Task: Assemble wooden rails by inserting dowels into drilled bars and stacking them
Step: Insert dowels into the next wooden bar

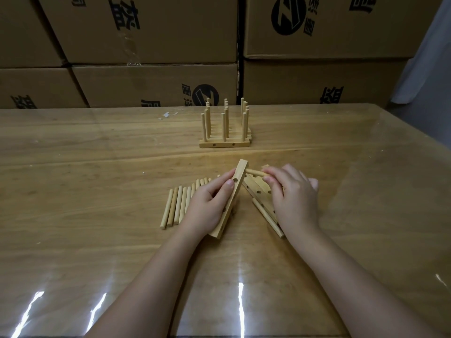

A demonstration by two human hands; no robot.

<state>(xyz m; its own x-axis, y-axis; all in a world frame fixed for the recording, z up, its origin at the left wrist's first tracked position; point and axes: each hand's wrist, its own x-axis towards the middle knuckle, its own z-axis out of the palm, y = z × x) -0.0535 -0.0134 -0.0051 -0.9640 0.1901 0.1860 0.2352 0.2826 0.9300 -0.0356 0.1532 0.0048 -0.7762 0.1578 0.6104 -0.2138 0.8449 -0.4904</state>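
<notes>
Wood-grain bench (97,240) under a glossy clear cover; nearest, the left hand (207,206) grips a drilled bar (231,198) tilted up from its near end, and the right hand (292,196) pinches a dowel (255,172) w/ its tip meeting the bar near the far end, so the step in hand looks like seating the 1st dowel of a new rail. Loose dowels (178,206) lie in a row just left of that hand, spare bars (258,189) under the right. Next move prob. needs a straight push w/ the bar braced; finished rails (225,132) stand farther back, before cardboard boxes (146,32).
</notes>
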